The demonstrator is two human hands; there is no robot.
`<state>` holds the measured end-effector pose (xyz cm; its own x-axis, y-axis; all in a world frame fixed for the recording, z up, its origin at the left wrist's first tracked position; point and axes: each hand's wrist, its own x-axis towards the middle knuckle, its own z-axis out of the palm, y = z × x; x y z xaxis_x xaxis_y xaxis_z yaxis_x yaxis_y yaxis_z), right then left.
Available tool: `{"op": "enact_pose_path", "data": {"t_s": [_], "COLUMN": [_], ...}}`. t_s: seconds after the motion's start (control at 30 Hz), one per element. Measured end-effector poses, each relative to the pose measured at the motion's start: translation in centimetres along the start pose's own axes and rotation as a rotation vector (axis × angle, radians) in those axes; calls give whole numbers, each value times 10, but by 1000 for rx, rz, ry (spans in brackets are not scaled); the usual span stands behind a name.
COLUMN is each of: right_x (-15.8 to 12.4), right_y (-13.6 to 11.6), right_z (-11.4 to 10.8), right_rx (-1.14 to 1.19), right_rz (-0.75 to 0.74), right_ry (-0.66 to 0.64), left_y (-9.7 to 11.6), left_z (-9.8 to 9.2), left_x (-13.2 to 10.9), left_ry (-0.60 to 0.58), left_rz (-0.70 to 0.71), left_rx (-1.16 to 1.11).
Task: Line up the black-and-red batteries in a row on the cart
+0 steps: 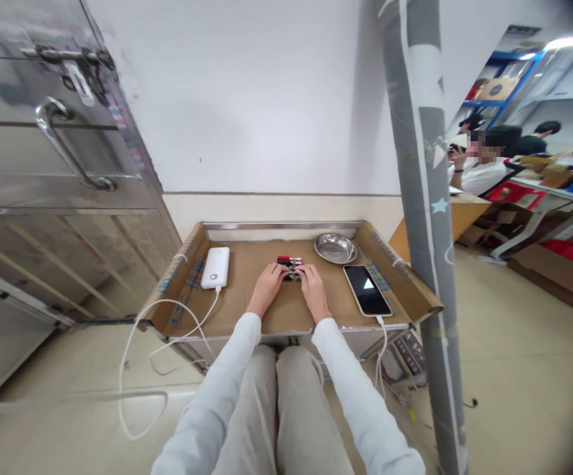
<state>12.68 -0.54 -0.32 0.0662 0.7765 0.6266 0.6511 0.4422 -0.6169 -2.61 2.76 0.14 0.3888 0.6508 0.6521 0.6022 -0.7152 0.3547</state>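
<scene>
My left hand (268,285) and my right hand (313,287) meet over the middle of a brown cardboard-lined tray table (239,310). The fingers of both are pinched together around a small dark and silvery piece (292,269), mostly covered by the fingertips. Just beyond them lies a slim red piece with a silvery end (289,258), close beside a black one (286,262). These are too small to name with certainty. A round metal dish (335,248) stands behind my right hand, at the table's back right.
A white power bank (215,268) with a white cable (160,303) lies on the left. On the right rests a phone (368,291), plugged into a cable. Raised cardboard edges border the table. A grey wrapped pole (428,198) rises at right; co-workers sit beyond it.
</scene>
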Motion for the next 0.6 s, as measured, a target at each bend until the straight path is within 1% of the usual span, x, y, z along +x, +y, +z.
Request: {"op": "enact_pose_path", "data": {"t_s": [0.2,0.3,0.4,0.53,0.6], "right_x": [0,0,0,0,-1], "right_y": [1,-1,-2,-2,-1], "right_z": [1,0,-1,-1,-1], "right_rx": [40,76,85,25,-41], "right_rz": [-65,-54,-45,-49,-34], "right_ry": [-60,-80,-107,-137,-108], "left_y": [-2,-3,-3,-2,-2], "left_z": [1,2,3,3,3], "left_x": [0,-2,-3,-3,-2], "left_ry": [-15,-19,-32,-45,-54], "left_rz": [13,9,-32,-67,-64], "left_rx": [-8,-40,-86,-112,-84]}}
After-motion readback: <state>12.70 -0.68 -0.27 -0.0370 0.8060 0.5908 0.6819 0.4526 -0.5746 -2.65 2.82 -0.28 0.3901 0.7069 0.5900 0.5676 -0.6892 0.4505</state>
